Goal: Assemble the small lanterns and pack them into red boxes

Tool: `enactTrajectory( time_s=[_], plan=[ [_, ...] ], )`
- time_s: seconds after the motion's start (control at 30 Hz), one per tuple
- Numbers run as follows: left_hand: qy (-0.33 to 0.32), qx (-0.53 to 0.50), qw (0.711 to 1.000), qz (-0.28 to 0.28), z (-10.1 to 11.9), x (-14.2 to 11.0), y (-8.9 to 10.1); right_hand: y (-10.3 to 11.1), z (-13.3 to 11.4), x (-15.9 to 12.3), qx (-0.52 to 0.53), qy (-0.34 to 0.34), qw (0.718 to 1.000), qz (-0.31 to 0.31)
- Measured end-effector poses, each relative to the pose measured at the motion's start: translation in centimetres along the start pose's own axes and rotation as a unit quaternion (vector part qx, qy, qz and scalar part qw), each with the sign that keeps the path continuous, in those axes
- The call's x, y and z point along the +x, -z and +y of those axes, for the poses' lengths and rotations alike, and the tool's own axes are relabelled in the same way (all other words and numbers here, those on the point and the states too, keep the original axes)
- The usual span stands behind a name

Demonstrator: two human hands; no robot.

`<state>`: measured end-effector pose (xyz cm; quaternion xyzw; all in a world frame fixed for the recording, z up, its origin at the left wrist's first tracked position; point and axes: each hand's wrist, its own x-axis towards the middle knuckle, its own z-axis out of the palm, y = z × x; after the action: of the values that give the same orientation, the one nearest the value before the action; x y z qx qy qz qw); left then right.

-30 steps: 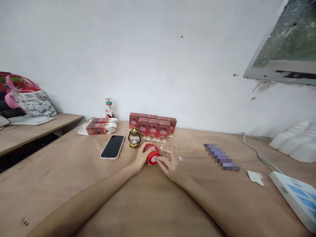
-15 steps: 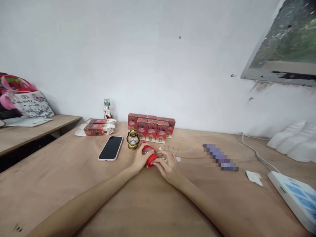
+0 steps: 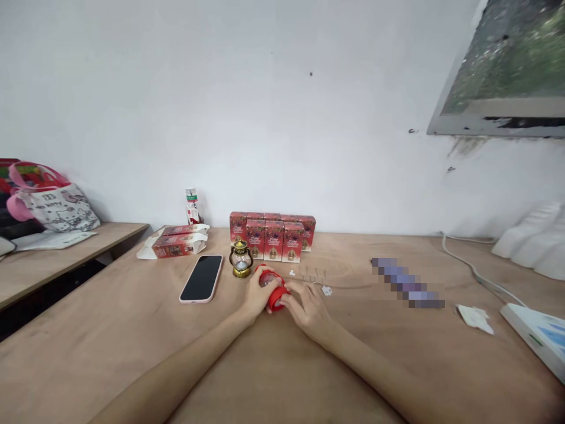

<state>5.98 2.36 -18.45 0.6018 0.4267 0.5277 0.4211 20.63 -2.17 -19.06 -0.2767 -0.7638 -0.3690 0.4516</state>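
A small red lantern (image 3: 277,297) with a clear globe lies tipped on its side, its base turned toward me. My left hand (image 3: 256,295) is wrapped round its body. My right hand (image 3: 308,307) has curled fingers touching the base; whether a small part is pinched there I cannot make out. Just beyond my left hand stands a gold-coloured lantern (image 3: 241,260), upright. Small metal pins or screws (image 3: 314,277) lie past my right hand, with small white pieces (image 3: 326,291) beside them.
Several red printed boxes (image 3: 273,240) stand near the wall. Opened boxes (image 3: 179,242) lie at back left by a bottle (image 3: 192,206). A phone (image 3: 202,279) lies left of my hands. On the right are a blurred purple item (image 3: 406,282), crumpled tissue (image 3: 475,318) and a white cable (image 3: 472,268).
The camera view has shifted slightly, so the table things sit lower in the picture. Both hands stay at the red lantern, with the right fingers still against its base.
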Motion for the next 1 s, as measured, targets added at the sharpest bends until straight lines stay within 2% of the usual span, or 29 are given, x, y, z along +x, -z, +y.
enactTrajectory(
  time_s=[0.17,0.27,0.33,0.43,0.47,0.6,0.73,0.83,1.0],
  plan=[
    [0.010,-0.008,1.000,0.006,0.3,-0.1,-0.1,0.0,-0.2,0.2,-0.011,0.011,1.000,0.003],
    [0.011,-0.042,0.999,0.030,0.4,-0.1,-0.2,-0.1,-0.1,0.0,0.003,-0.007,1.000,0.014],
    [0.027,-0.069,0.996,0.043,0.6,-0.2,-0.2,-0.2,0.6,-0.6,0.019,-0.057,0.998,0.032],
    [0.069,-0.103,0.992,0.038,1.0,-0.4,-0.1,-0.2,3.3,-2.1,0.047,-0.177,0.982,0.038],
    [0.081,-0.110,0.990,0.034,1.1,-0.4,-0.1,0.0,4.4,-2.7,0.066,-0.208,0.976,0.027],
    [0.101,-0.128,0.986,0.028,1.4,-0.5,-0.2,1.2,8.7,-4.7,0.188,-0.272,0.934,-0.133],
    [0.103,-0.145,0.984,0.024,1.4,-0.5,-0.1,1.9,10.0,-5.3,0.238,-0.298,0.894,-0.235],
    [0.110,-0.154,0.982,0.014,1.4,-0.6,-0.1,1.8,9.7,-5.3,0.225,-0.298,0.889,-0.264],
    [0.126,-0.179,0.976,0.003,1.8,-0.6,0.0,1.9,9.3,-5.0,0.200,-0.277,0.904,-0.255]
  ],
)
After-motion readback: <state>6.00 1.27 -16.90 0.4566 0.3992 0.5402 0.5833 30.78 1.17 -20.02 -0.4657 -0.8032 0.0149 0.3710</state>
